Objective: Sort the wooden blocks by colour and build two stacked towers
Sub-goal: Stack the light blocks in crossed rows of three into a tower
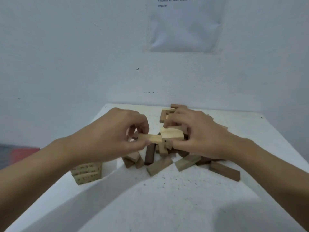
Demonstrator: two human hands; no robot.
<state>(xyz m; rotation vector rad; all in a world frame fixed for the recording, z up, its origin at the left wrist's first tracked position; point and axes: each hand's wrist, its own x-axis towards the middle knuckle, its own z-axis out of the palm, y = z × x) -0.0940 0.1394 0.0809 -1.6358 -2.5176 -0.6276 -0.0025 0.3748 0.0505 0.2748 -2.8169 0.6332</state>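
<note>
- Head view, nearest item: two bare forearms, entering from the lower corners over the white speckled counter (167,198).
- Low stack of pale printed wooden blocks (87,173): stands on the counter at near left, partly hidden under the left forearm. The number of layers cannot be told.
- Left hand (113,136): thumb and fingers curled, pinching the left end of a pale rectangular wooden block (150,138). The block is held above the heap with its long axis running left to right, free end pointing at the other hand.
- Right hand (199,136): fingers curled over the top and thumb below, gripping a second pale wooden block (172,133). This one meets the free end of the first; whether they touch or only overlap cannot be told.
- Loose heap of mixed tan and brown wooden blocks (158,166): mid-counter, under and beyond both hands, unsorted.
- Dark brown wooden block (149,154): lies just below the held pair, long axis running away from the camera.
- Second dark brown wooden block (224,171): lies at the heap's near right edge.
- Judgement: the pale stack lies to the near left of both held blocks, and the left hand is the nearer one. Placing a block there probably means drawing it back and leftward. No dark tower is visible.
- Paper sheet (184,30): fixed to the white wall; its text is too small to read.
</note>
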